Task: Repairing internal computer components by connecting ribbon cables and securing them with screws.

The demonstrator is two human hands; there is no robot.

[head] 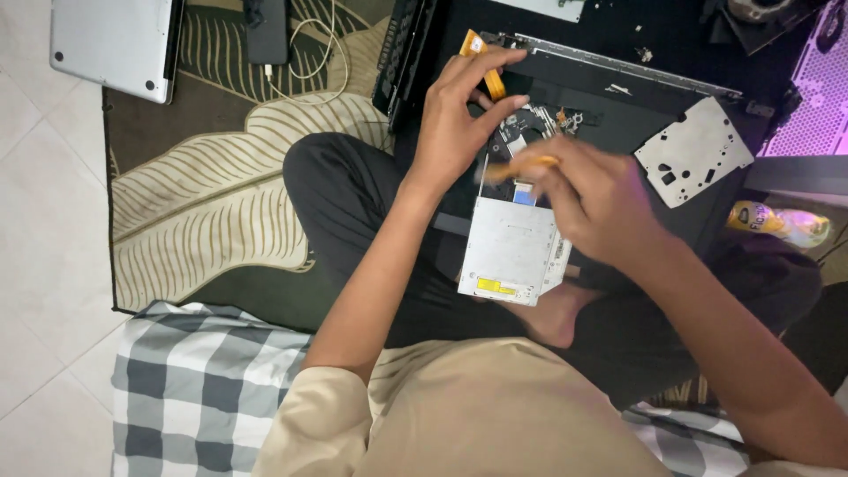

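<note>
Pinching an orange tool [521, 165] in my right hand [601, 199], left hand [459, 119] fingering the ribbon cable [484, 64] at upper centre; a slip could tear it.

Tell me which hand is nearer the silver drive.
Right. The right hand holds an orange tool just above the silver drive and overlaps its upper right edge. The left hand is farther up, fingers on the orange ribbon.
</note>
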